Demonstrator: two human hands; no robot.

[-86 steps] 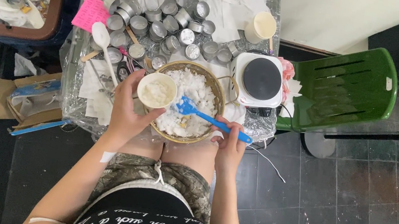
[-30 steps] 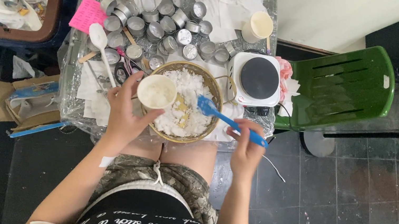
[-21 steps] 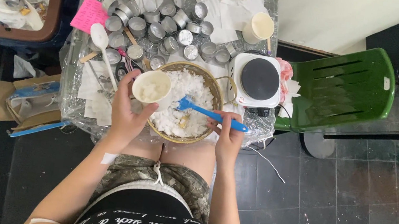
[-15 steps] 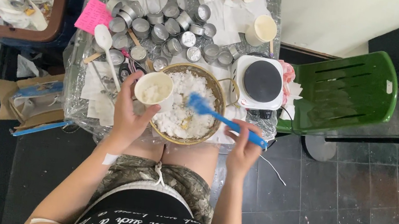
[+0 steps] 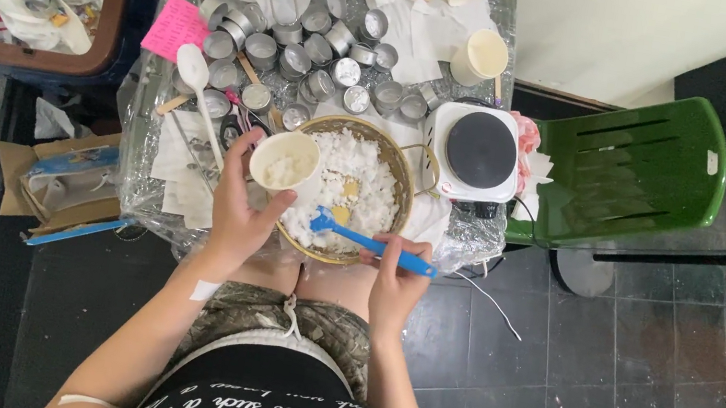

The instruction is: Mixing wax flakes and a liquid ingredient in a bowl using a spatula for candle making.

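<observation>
**Blue spatula lies flat across the bowl, head to your left**

Your right hand (image 5: 397,282) is closed around the handle of the blue spatula (image 5: 371,244). Its long axis runs nearly level, tilted slightly, with the head pointing toward your left hand and resting in the white flakes, while the handle end pokes out past your right knuckles. The head sits over the near rim of the round bowl (image 5: 406,177), which lies between your two hands and just beyond them.

Your left hand (image 5: 241,209) is wrapped around a single small white cup (image 5: 285,163), fingers curled up its near side, thumb on the far side. The cup stands upright, mouth up, at the bowl's left edge, with some white flakes inside. Both forearms reach forward from your lap, wrists roughly level, hands apart with the bowl's near rim between them.

Beyond your left hand lies one white spoon (image 5: 197,86) and one pink paper note (image 5: 176,26). Beyond the bowl stands a cluster of small metal tins (image 5: 313,60), well over a dozen; I cannot count them exactly. Beyond your right hand sits one electric hotplate (image 5: 478,151), and further to that side one green chair (image 5: 625,173).
</observation>
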